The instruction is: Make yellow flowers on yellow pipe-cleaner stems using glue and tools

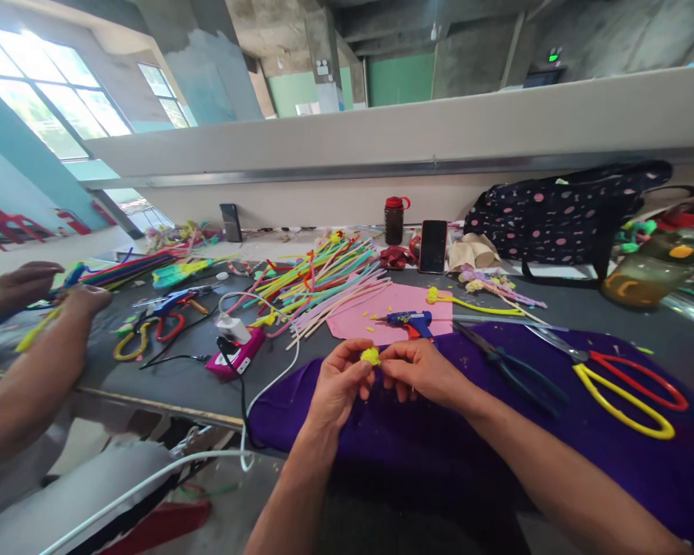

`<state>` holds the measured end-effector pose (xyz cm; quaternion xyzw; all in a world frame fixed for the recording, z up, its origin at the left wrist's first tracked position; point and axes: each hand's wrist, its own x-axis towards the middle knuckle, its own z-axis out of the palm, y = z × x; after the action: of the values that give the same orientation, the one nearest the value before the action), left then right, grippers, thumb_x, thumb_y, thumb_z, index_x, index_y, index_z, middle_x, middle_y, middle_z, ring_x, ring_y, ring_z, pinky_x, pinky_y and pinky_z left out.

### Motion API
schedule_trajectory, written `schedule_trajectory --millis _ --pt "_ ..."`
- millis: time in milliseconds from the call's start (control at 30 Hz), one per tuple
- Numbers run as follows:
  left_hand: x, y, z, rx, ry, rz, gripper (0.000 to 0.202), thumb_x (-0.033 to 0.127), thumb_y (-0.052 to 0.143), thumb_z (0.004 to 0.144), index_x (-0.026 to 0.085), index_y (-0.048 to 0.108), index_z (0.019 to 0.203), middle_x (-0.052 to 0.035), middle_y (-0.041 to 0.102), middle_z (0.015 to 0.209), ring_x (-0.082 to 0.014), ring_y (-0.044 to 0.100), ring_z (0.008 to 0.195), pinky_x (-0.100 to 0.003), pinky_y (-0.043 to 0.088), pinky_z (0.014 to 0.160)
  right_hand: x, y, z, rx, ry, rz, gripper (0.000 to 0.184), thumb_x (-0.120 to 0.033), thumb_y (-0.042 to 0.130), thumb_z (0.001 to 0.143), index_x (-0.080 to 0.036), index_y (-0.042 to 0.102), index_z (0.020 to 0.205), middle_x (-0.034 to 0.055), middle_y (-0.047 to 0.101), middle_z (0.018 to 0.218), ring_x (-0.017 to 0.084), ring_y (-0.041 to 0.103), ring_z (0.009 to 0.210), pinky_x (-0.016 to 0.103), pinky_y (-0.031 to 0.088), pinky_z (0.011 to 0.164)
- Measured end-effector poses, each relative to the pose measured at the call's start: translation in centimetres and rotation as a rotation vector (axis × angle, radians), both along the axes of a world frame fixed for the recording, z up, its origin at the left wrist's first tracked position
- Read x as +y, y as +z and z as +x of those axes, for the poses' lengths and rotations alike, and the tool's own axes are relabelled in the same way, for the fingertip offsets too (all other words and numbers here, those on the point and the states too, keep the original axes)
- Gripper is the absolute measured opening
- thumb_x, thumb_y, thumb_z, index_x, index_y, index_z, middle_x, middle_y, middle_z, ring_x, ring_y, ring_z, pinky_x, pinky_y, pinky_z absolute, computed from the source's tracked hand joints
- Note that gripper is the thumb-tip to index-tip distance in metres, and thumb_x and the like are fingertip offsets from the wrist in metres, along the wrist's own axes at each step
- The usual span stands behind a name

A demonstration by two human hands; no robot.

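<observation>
A small yellow fuzzy flower-like piece (371,356) sits between my two hands, over the purple cloth (301,408). The fingers and thumb of my left hand (344,375) pinch it from the left. My right hand (413,366) closes on its right side with thumb and fingertips; its other fingers are curled under. Just beyond my hands, a blue glue gun (408,319) lies on a pink sheet (347,316) with yellow scraps. To the right of my right hand are dark-handled pliers (512,366) and scissors (618,378) with one red and one yellow handle.
Many coloured pipe cleaners (324,277) are piled at the back. A pink power strip (237,354) and white cable stand left. Behind are a phone (432,245), a red-lidded bottle (394,220) and a dotted bag (547,220). At far left, another person's hands (72,308) hold pipe cleaners.
</observation>
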<state>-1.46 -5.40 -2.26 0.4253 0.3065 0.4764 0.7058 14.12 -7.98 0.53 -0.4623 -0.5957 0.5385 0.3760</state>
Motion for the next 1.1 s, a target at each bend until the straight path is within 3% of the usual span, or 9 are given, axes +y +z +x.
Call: schedule_trajectory --millis 167,633,867,1100 --pt "0.0 -0.1 0.1 0.02 0.006 -0.014 0.031 0.019 0.071 0.061 0.015 0.059 0.089 0.0022 0.058 0.061 -0.0055 0.051 0.043 -0.013 0.04 0.034 0.0 -0.3 0.0 0.004 -0.001 0.063 0.02 -0.032 0.051 0.078 -0.015 0.058 0.069 -0.0037 0.054 0.056 0.006 0.049 0.037 0.015 0.036 0.035" --pt "-0.5 -0.1 0.5 0.094 0.063 0.038 0.03 0.022 0.071 0.061 0.014 0.057 0.086 0.0024 0.057 0.055 -0.0062 0.051 0.04 -0.013 0.04 0.034 0.3 -1.7 -0.4 -0.026 -0.087 0.148 0.021 -0.03 0.05 0.079 -0.015 0.054 0.064 -0.0051 0.051 0.05 0.005 0.044 0.033 0.015 0.031 0.032" --pt "-0.3 0.1 0.3 0.026 0.024 0.008 0.042 0.021 0.072 0.057 0.015 0.057 0.096 0.001 0.059 0.065 -0.0067 0.052 0.045 -0.014 0.041 0.034 0.5 -1.2 0.0 0.003 -0.012 0.095 0.024 -0.027 0.047 0.08 -0.015 0.051 0.059 -0.0047 0.051 0.05 0.004 0.043 0.034 0.014 0.032 0.034" --pt "-0.1 0.0 0.2 0.015 0.062 -0.036 0.034 0.02 0.071 0.059 0.017 0.059 0.091 0.0029 0.058 0.072 -0.0027 0.049 0.043 -0.012 0.038 0.033 0.4 -0.5 0.3 0.03 0.052 0.036 0.016 -0.016 0.043 0.075 -0.015 0.056 0.065 -0.0035 0.056 0.056 0.005 0.047 0.038 0.015 0.035 0.036"
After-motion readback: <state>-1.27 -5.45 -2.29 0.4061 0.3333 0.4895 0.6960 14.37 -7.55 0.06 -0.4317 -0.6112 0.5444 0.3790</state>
